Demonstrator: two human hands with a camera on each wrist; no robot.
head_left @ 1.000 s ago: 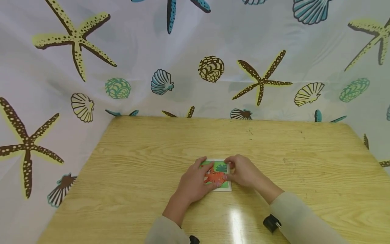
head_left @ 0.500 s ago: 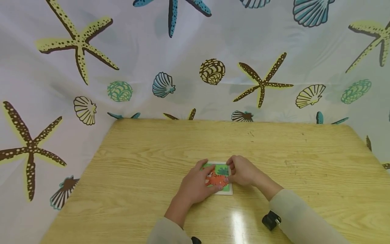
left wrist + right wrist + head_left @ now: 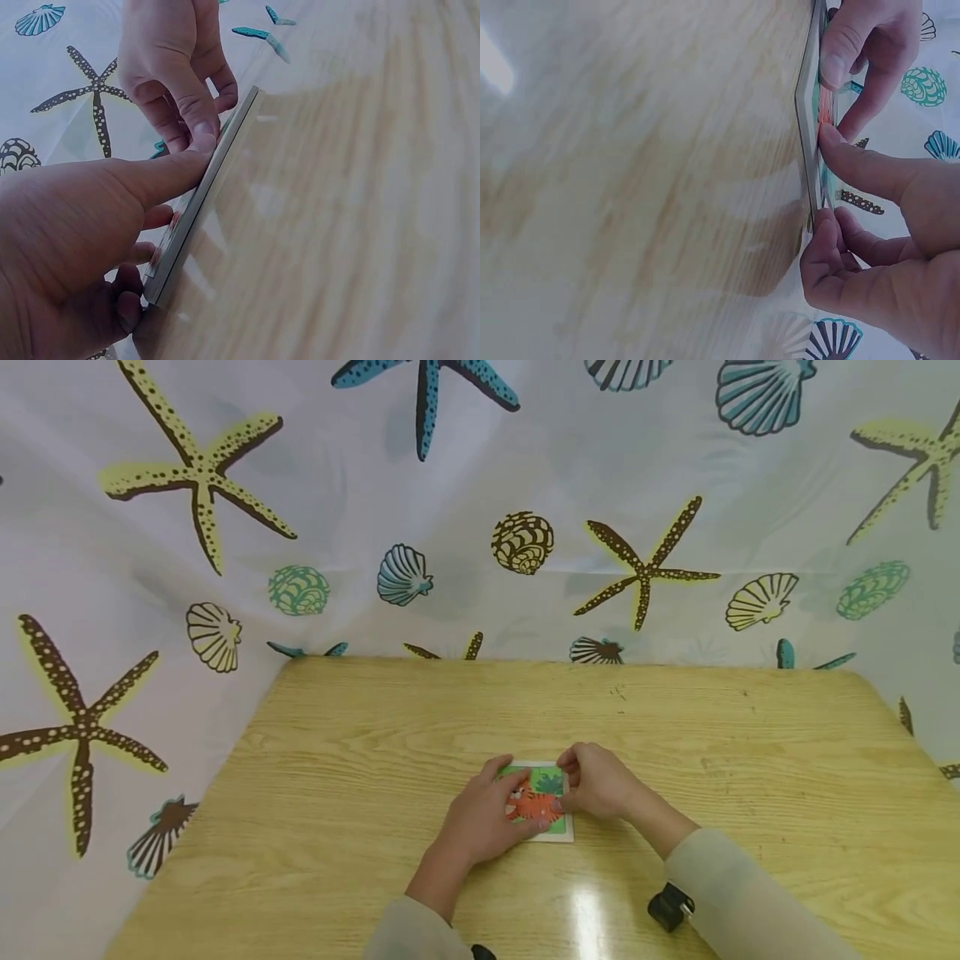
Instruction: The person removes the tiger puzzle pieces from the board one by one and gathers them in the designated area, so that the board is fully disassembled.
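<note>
A small square picture board (image 3: 550, 783) with a white border lies on the wooden table, showing an orange striped tiger and a dark green plant on light green. My left hand (image 3: 478, 818) holds it from the left, with the thumb on its near part and fingers over the picture and left edge. From the right, my right hand (image 3: 600, 781) has its thumb on the tiger and curled fingers at the far right corner. In the left wrist view the board's pale edge (image 3: 191, 214) shows its thickness. Parts of the picture are hidden under both hands.
The wooden table (image 3: 360, 752) extends around the board on all sides. A white cloth (image 3: 457, 602) printed with starfish and shells hangs along its back and sides. A black device (image 3: 670, 907) is worn at the right sleeve.
The whole head view has shifted slightly, so the table and hands appear a little lower. Both hands keep their places on the board.
</note>
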